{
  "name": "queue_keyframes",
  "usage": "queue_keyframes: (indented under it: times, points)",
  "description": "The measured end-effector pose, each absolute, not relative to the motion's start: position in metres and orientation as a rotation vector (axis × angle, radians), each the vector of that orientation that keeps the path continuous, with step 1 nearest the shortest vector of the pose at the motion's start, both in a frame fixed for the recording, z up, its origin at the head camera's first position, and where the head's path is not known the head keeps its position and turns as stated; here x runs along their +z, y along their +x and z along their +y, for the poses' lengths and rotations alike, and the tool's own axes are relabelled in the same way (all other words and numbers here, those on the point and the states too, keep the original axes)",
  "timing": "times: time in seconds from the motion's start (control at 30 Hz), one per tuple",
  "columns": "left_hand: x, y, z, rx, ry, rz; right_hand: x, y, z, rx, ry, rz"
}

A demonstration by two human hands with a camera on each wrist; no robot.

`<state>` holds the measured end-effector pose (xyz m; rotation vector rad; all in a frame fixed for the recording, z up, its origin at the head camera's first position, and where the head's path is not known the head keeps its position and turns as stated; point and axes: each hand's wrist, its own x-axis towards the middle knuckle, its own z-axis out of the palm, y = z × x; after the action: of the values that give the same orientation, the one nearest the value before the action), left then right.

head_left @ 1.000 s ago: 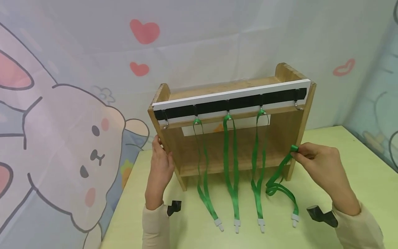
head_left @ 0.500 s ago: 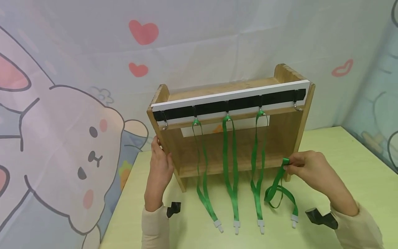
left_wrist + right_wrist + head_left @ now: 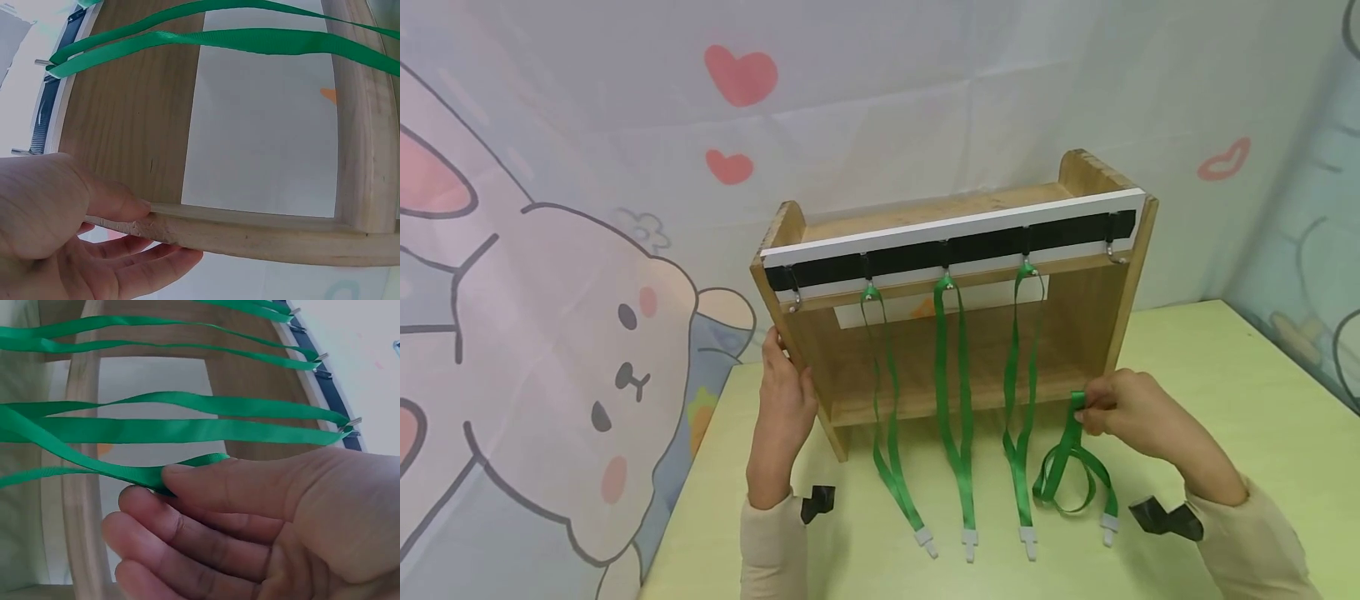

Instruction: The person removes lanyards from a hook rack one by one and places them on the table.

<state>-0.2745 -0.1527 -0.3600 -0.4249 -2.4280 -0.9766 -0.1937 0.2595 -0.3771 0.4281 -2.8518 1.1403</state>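
Note:
My left hand (image 3: 781, 417) grips the left side panel of a small wooden shelf (image 3: 811, 358). In the left wrist view its thumb (image 3: 119, 200) lies on one face of the panel edge and the fingers curl behind. With thumb and fingertips, my right hand (image 3: 1138, 412) pinches a green lanyard (image 3: 1060, 462) just in front of the shelf's lower right. The held strap curls into a loop, and its white clip (image 3: 1108, 530) lies on the table. Three more green lanyards hang from the middle hooks, such as the central lanyard (image 3: 964, 417), with white clips at the bottom.
Across the shelf's front runs a white rail with a black strip (image 3: 985, 246). The left end hook (image 3: 795, 302) and right end hook (image 3: 1115, 252) carry no lanyard. A yellow-green table (image 3: 1240, 383) bears the shelf; a printed cloth (image 3: 880, 108) hangs behind.
My right hand has moved down and left, away from the shelf's right panel, with the pinched lanyard. The strap's loop has opened wider below it. My left hand stays on the panel.

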Motion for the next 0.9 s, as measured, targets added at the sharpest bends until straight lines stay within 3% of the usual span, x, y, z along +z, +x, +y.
queue_keyframes:
  times: [0.5, 0.9]
  points:
    - [-0.361, -0.275, -0.153, -0.947, -0.443, -2.407, -0.4, -0.205, 0.269, 1.004, 0.511, -3.05]
    - [-0.361, -0.275, -0.152, -0.949, -0.426, -2.422, -0.423, -0.219, 0.265, 1.022, 0.413, -3.085]
